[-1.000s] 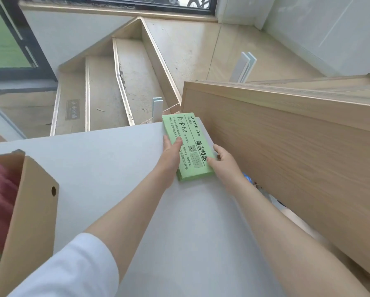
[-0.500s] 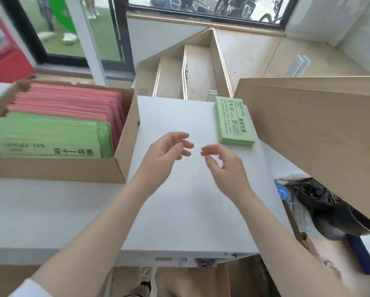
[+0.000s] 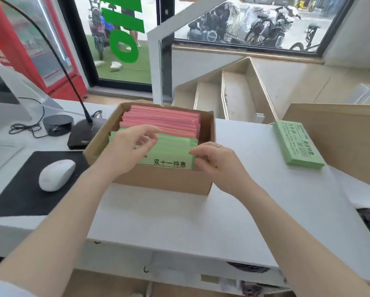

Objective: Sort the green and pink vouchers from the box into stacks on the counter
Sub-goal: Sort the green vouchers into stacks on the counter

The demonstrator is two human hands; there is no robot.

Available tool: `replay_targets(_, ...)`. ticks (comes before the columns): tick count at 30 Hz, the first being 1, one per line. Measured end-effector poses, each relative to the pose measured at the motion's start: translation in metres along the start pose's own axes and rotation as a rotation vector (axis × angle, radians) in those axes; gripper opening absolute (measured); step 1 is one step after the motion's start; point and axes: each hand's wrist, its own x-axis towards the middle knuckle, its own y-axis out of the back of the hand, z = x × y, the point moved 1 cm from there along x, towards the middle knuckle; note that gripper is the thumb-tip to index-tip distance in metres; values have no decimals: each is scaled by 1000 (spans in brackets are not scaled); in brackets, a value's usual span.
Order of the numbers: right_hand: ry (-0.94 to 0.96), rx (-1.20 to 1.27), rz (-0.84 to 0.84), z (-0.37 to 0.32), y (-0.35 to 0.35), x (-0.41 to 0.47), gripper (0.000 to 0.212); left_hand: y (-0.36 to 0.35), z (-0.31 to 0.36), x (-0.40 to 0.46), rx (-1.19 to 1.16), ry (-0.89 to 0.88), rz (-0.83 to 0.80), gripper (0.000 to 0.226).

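Now two hands [image 3: 171, 155] at one box [image 3: 162, 181], one green stack [image 3: 296, 144] aside.

Two bare forearms are seen, uncovered from wrist to well past the elbow. On the left arm, at about 8 o'clock in the view, the edge of a short white fabric sleeve [image 3: 6, 289] is shown. A thin gold-coloured ring [image 3: 219, 145] is worn on a finger of the right hand [image 3: 220, 166]. Nothing is worn on the left hand [image 3: 124, 151].
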Motion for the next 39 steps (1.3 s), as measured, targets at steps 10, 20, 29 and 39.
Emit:
replay_targets(10,-224,-404,-265,-25,-71,68,41,26,-96,54,587,-232,-466,42)
replay_targets(20,-274,-528,-216,-36,-75,71,24,25,-110,51,455,-365,-471,36)
replay_targets(29,-214,-578,-283,-35,-70,75,15,26,-110,54,451,-250,-704,34)
replay_targets(39,-120,-532,340,-41,0,54,21,37,-43,58,50,-311,-54,28)
